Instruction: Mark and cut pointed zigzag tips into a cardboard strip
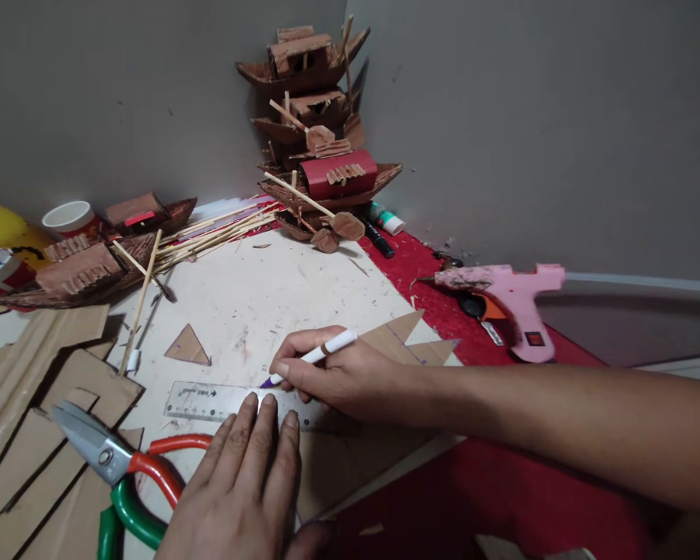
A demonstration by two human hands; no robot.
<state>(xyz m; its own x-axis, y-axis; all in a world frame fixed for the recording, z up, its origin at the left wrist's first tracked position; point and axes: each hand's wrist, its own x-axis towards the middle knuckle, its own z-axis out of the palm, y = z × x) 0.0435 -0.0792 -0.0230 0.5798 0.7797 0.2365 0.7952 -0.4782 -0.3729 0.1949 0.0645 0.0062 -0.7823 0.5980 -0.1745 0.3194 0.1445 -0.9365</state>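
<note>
With fingers stretched out, my left hand (239, 474) presses a clear plastic ruler (195, 400) down at the near side of the white board (222, 295). My right hand (350, 377) grips a white marker (327, 348) with a purple tip, which meets the ruler's far edge. Part of a brown cardboard piece (350, 467) shows under the ruler and past my left fingers. Beyond my right wrist lies cut cardboard (397, 336) with pointed ends. A small cardboard triangle (187, 345) rests beyond the ruler's left end.
Scissors (108, 455) with orange and green handles lie left of my left hand, beside cardboard scraps (29, 435). A pink glue gun (519, 299) is on the red cloth (397, 268). Cardboard model boats (332, 175) are stacked at the wall, near thin wooden sticks (222, 229).
</note>
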